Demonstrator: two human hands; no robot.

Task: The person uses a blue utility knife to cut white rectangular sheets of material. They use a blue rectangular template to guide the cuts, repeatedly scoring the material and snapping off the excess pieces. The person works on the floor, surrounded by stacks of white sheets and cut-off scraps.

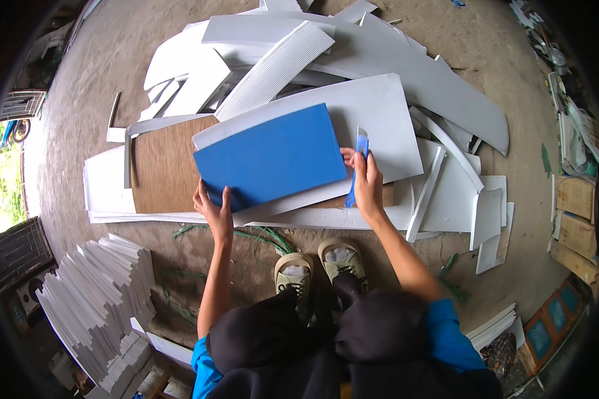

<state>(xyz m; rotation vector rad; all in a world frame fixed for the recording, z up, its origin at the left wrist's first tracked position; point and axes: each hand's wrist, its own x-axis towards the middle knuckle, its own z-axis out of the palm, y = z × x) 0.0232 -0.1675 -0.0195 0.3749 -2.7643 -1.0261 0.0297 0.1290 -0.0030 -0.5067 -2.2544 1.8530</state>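
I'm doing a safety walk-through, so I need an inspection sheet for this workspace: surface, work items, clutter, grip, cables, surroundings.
Surface: brown board over white sheets, on a bare floor
Work items: blue panel on a white sheet; blue cutter, blade apparently exposed
Clutter: white offcuts heaped beyond the board; green strands near the shoes
Grip: left hand at the panel's near-left corner; right hand around the cutter, fingertips by the panel's right edge
Cables: nothing seen
Surroundings: stacked white strips lower left, cardboard boxes right, bright opening far left
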